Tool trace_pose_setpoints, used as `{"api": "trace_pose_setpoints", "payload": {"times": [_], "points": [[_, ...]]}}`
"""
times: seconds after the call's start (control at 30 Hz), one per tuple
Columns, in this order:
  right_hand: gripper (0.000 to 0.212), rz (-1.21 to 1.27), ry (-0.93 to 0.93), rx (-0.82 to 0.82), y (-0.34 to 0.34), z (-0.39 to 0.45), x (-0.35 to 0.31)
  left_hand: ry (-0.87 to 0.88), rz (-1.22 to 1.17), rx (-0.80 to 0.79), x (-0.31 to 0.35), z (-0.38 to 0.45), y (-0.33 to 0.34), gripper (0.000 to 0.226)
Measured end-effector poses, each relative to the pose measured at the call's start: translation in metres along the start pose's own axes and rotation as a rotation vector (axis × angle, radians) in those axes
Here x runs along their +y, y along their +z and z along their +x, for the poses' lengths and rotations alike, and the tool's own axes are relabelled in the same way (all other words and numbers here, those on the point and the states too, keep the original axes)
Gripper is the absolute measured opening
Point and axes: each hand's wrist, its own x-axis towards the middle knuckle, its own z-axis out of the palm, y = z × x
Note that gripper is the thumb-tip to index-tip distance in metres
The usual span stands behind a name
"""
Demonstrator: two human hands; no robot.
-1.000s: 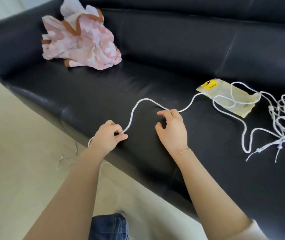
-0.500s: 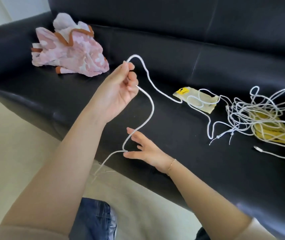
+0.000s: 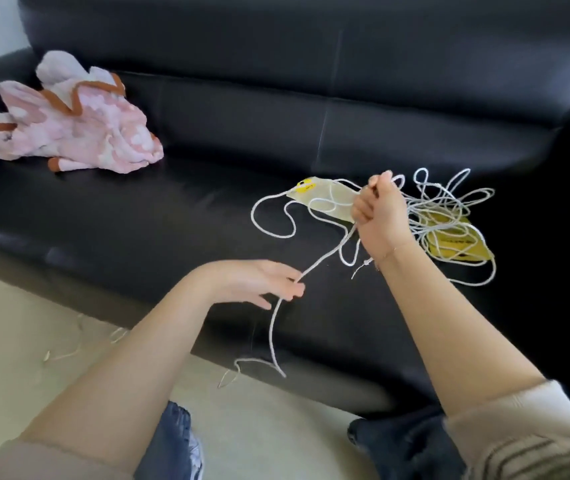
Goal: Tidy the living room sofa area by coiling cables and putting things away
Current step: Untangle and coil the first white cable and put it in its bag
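The white cable [image 3: 325, 256] runs taut between both hands above the black sofa [image 3: 179, 216] seat — the right hand [image 3: 382, 213] fisted around it, the left hand [image 3: 259, 280] pinching it lower down — its tail drooping toward the floor [image 3: 10, 323]; tangled cables [image 3: 449, 206] lie behind.

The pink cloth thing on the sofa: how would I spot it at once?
Look at the black sofa and follow the seat to its far left end. There lies a crumpled pink bundle with rust-brown trim, well apart from the white cables and yellow packets on the right.
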Motion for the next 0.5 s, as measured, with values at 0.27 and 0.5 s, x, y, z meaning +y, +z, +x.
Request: {"api": "trace_pose_setpoints", "payload": {"times": [0.27,0.5], "points": [[0.034,-0.278,-0.211,0.350,-0.103,0.029,-0.050,0.101,-0.009,0.112,0.023,0.030,0.034,0.033],[0.037,-1.516,0.186,-0.138,-0.099,-0.015,-0.024,0.476,-0.711,0.363,0.094,0.046,0.016,0.028]]}}
